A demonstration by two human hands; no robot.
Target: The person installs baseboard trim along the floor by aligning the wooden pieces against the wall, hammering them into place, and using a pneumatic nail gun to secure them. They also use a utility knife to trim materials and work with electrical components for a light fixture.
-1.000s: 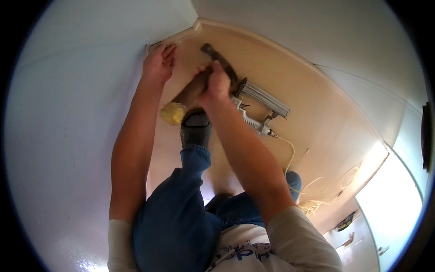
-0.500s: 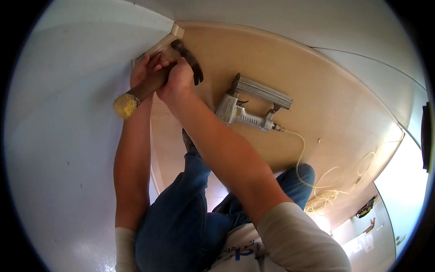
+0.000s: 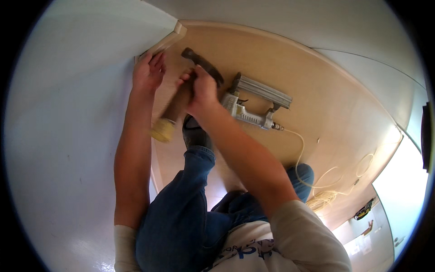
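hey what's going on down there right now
The person's right grip holds a hammer by its handle. The left grip, open and holding nothing visible, is by the pale trim along the wall. A metal nail gun lies on the floor to the right, hose attached.

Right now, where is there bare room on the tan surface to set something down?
Bare surface shows between the nail gun and the grey wall beyond it, and right of the gun along that wall. It's crowded left of the gun, with left hand, right hand, hammer and shoe close together. Coiled hose lies beside one knee.
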